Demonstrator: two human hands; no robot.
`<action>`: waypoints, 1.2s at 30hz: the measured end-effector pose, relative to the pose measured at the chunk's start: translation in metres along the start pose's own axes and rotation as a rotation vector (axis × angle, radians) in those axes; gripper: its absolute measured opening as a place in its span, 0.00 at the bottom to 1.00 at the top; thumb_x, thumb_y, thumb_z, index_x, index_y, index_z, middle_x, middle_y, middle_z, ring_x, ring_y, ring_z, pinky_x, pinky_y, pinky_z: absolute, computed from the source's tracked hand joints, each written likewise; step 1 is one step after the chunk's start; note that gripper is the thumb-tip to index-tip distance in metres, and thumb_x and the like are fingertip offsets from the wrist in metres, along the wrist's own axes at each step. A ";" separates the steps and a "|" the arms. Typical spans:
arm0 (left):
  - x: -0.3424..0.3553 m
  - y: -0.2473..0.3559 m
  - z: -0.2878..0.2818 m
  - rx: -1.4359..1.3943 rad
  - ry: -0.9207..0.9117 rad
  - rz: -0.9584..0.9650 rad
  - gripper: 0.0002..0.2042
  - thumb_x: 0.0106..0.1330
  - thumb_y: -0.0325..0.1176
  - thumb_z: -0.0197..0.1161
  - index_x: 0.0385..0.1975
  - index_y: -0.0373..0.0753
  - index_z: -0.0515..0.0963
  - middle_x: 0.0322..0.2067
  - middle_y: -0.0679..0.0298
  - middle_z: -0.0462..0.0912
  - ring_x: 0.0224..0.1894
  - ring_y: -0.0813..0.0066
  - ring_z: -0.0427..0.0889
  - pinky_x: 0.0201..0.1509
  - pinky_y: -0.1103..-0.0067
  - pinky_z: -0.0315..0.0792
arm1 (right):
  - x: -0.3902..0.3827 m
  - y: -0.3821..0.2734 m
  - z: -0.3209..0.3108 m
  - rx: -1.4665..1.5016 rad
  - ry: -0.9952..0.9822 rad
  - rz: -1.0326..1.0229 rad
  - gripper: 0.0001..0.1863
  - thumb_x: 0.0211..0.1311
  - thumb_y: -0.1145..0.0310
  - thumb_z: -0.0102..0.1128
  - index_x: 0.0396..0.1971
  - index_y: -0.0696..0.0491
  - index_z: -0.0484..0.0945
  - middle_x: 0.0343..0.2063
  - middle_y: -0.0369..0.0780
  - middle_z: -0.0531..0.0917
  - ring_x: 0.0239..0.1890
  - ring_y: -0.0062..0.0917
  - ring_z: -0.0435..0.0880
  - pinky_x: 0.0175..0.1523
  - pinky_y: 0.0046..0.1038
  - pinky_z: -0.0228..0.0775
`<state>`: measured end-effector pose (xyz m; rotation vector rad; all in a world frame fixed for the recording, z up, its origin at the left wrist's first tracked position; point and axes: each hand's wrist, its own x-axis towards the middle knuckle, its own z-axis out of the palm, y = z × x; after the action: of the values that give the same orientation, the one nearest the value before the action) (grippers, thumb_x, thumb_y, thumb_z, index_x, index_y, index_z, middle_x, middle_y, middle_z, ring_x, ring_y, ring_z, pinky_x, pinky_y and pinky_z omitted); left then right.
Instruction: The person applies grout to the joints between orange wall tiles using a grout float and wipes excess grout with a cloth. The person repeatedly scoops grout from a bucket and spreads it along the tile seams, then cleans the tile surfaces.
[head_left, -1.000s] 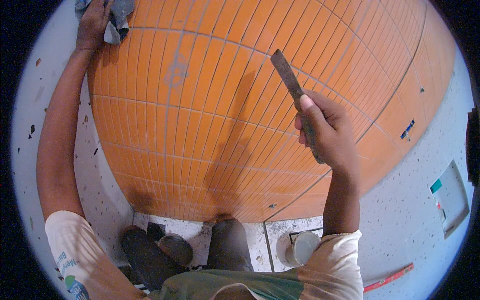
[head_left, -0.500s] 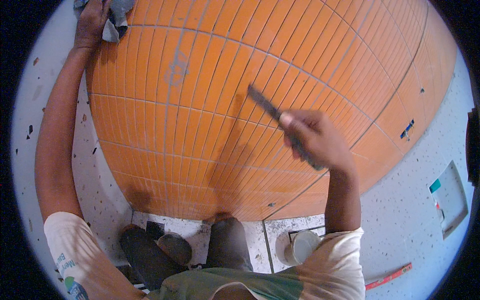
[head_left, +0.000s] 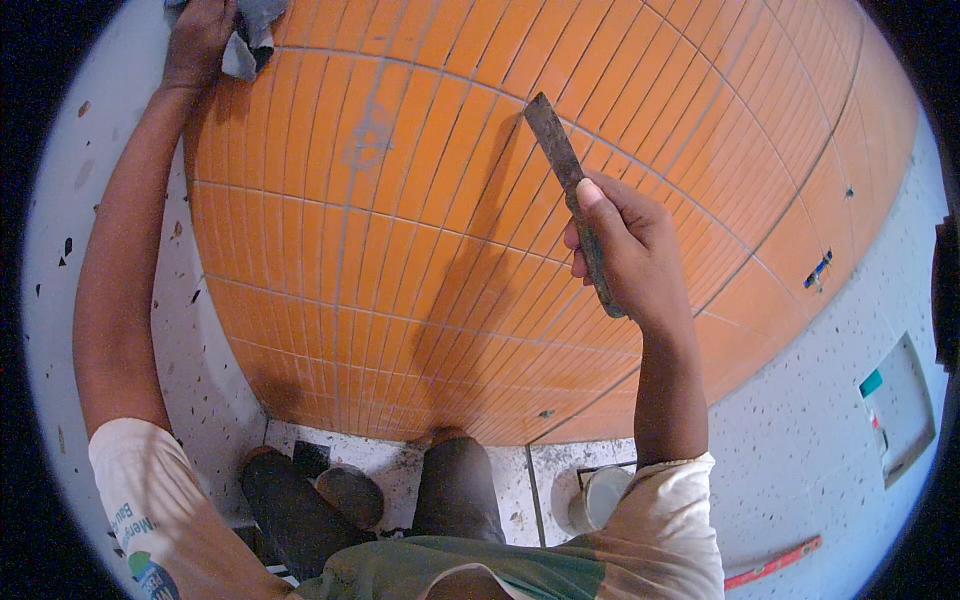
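Note:
In front of me rises a wall of narrow orange tiles with thin grout lines. My right hand is closed round the handle of a knife-like scraper, its thumb lying along the tool. The blade is dark, worn and blunt-ended, pointing up and slightly left. Its tip overlaps a cross joint of the tiles; whether it touches cannot be told. At the upper left, my left hand grips a crumpled grey cloth against the tiled wall's edge. Part of the cloth is cut off by the frame.
Whitish smears mark some tiles. Speckled white walls flank the tiling; the right one has a recessed niche. A small blue fitting sits in the tiles. Below are a pale bucket and a red spirit level.
My right hand has lifted the scraper, turning its blade more upright and bringing the tip up to the cross joint. My left hand and the cloth have shifted slightly right in view.

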<state>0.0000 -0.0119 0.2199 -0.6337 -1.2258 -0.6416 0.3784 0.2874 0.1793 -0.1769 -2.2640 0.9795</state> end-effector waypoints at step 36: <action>-0.094 0.350 0.036 -0.262 -0.578 0.051 0.18 0.64 0.49 0.54 0.36 0.39 0.80 0.38 0.57 0.83 0.46 0.57 0.81 0.50 0.67 0.74 | -0.113 0.151 -0.082 0.379 0.520 0.023 0.21 0.71 0.58 0.51 0.52 0.60 0.75 0.23 0.38 0.77 0.20 0.19 0.75 0.23 0.21 0.67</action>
<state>0.2157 0.2576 0.1041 -1.1184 -1.6652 -0.5998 0.4975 0.4033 0.0576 -0.2573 -1.5832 1.1941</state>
